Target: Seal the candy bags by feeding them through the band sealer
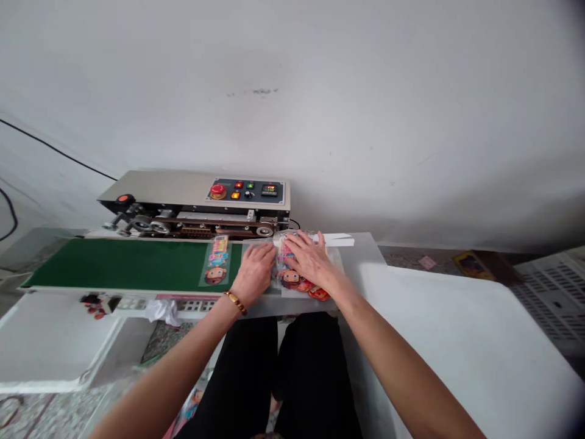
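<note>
A flat clear plastic bag (289,277) with a printed cartoon figure lies at the right end of the green belt, on top of other red printed pieces (319,294). My right hand (308,259) rests on this bag with its fingers spread. At the bag's left edge my left hand (253,268) has its fingers bent and drawn together on clear film; the fingertips are partly hidden. Another filled clear bag (216,275) with a cartoon figure sits on the belt, to the left of my left hand. White paper strips (338,239) lie beyond my right hand.
A band sealing machine (164,189) with lit buttons and a red knob stands against the wall, behind its green conveyor belt (128,262). A white surface (448,341) is at the right, a white bin (55,341) at lower left, a slatted crate (548,286) at far right.
</note>
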`<state>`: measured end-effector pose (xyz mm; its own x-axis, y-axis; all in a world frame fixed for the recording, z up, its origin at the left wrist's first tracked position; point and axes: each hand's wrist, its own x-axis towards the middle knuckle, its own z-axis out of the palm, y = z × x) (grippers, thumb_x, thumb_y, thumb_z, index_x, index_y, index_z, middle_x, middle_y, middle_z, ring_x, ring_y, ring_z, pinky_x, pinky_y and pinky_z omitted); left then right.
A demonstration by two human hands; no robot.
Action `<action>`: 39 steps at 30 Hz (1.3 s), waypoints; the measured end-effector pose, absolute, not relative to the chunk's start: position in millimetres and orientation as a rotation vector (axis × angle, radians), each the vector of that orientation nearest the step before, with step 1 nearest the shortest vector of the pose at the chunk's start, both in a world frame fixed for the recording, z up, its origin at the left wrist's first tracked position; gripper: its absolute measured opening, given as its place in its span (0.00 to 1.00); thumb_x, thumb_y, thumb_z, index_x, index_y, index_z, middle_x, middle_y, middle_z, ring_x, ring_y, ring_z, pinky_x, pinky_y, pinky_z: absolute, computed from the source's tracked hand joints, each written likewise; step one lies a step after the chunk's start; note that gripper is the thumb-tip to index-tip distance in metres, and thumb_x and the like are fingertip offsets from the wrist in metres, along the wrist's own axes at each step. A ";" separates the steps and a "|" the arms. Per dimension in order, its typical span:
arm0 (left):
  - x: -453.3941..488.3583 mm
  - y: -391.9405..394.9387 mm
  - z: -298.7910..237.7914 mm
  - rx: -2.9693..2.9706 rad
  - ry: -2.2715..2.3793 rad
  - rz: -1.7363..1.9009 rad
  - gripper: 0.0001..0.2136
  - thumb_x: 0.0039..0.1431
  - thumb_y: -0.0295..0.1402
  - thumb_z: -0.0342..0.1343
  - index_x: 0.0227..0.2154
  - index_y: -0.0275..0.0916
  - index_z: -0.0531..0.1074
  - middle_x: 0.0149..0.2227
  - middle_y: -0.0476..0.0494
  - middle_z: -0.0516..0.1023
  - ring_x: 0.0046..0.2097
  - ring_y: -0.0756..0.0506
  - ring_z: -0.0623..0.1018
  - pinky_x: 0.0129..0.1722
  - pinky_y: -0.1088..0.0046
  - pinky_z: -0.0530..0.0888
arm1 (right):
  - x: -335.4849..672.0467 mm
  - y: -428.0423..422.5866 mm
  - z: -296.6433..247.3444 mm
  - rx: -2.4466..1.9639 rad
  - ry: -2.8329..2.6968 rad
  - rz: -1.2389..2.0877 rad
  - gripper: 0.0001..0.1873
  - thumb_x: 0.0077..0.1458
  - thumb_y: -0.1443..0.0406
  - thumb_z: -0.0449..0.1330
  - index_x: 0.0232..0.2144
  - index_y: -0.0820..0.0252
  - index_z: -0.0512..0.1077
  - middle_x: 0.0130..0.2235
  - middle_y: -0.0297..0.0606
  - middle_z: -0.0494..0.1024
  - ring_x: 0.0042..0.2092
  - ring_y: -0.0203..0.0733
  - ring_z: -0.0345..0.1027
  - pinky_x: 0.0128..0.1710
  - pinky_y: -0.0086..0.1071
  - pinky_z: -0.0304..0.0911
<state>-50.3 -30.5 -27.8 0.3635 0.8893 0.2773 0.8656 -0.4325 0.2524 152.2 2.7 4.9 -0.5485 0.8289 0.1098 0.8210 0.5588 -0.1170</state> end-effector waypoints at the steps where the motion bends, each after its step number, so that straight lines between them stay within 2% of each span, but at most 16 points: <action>1: -42.6 -31.5 -29.2 2.556 1.599 0.568 0.19 0.70 0.28 0.44 0.59 0.36 0.70 0.63 0.36 0.72 0.65 0.40 0.69 0.69 0.52 0.59 | 158.0 1.1 2.9 -1.422 -2.622 0.066 0.19 0.72 0.59 0.50 0.61 0.54 0.68 0.66 0.42 0.65 0.68 0.55 0.52 0.66 0.68 0.39; 7: -41.9 -36.7 -34.0 2.535 1.668 0.517 0.19 0.70 0.30 0.47 0.60 0.39 0.70 0.64 0.37 0.71 0.68 0.35 0.66 0.69 0.40 0.52 | 184.2 -5.8 2.9 -1.529 -2.594 0.079 0.22 0.70 0.60 0.52 0.62 0.55 0.66 0.67 0.44 0.63 0.68 0.58 0.50 0.66 0.70 0.38; 12: -51.9 -38.5 -32.3 2.518 1.714 0.482 0.19 0.70 0.30 0.46 0.61 0.40 0.69 0.64 0.37 0.71 0.68 0.35 0.65 0.69 0.40 0.53 | 152.7 -1.3 7.3 -1.416 -2.600 0.044 0.20 0.70 0.63 0.51 0.60 0.56 0.68 0.66 0.43 0.64 0.69 0.54 0.50 0.67 0.64 0.40; 16: -50.9 -39.8 -34.2 2.491 1.741 0.482 0.20 0.71 0.31 0.45 0.63 0.41 0.66 0.64 0.37 0.71 0.68 0.34 0.65 0.68 0.39 0.53 | 149.9 -2.3 1.7 -1.342 -2.669 0.026 0.18 0.69 0.65 0.52 0.59 0.55 0.70 0.65 0.43 0.67 0.68 0.54 0.51 0.66 0.66 0.39; 19: -51.4 -39.6 -34.4 2.484 1.744 0.492 0.20 0.70 0.31 0.46 0.62 0.41 0.68 0.64 0.37 0.71 0.68 0.33 0.65 0.67 0.37 0.53 | 167.8 -4.2 -2.9 -1.386 -2.662 0.022 0.18 0.68 0.65 0.53 0.58 0.53 0.71 0.65 0.41 0.66 0.68 0.55 0.50 0.66 0.68 0.38; 22: -50.5 -35.4 -32.5 2.498 1.707 0.539 0.19 0.70 0.30 0.45 0.61 0.39 0.69 0.64 0.36 0.71 0.68 0.34 0.65 0.68 0.40 0.53 | 178.4 -3.3 -0.6 -1.425 -2.660 0.041 0.16 0.68 0.64 0.54 0.55 0.53 0.73 0.64 0.40 0.68 0.67 0.55 0.52 0.66 0.69 0.38; 27: -43.9 -24.8 -34.0 2.579 1.525 0.534 0.22 0.68 0.28 0.46 0.63 0.34 0.66 0.65 0.33 0.68 0.68 0.39 0.65 0.69 0.51 0.58 | 163.1 0.5 7.7 -1.428 -2.622 0.021 0.15 0.68 0.65 0.53 0.54 0.54 0.74 0.62 0.42 0.71 0.66 0.55 0.55 0.66 0.68 0.39; 34: -58.3 -26.7 -41.3 2.572 1.574 0.540 0.22 0.70 0.30 0.44 0.64 0.34 0.64 0.66 0.33 0.68 0.68 0.39 0.65 0.70 0.49 0.57 | 165.2 -4.4 0.3 -1.436 -2.645 -0.016 0.14 0.69 0.66 0.54 0.53 0.55 0.73 0.62 0.40 0.71 0.66 0.55 0.55 0.65 0.68 0.41; 39: -114.9 -23.7 -43.0 2.535 1.618 0.504 0.22 0.69 0.33 0.43 0.62 0.36 0.68 0.65 0.34 0.69 0.67 0.39 0.67 0.69 0.50 0.58 | 162.0 -3.0 3.4 -1.394 -2.677 -0.045 0.13 0.69 0.66 0.54 0.51 0.53 0.75 0.61 0.40 0.72 0.67 0.57 0.53 0.65 0.72 0.33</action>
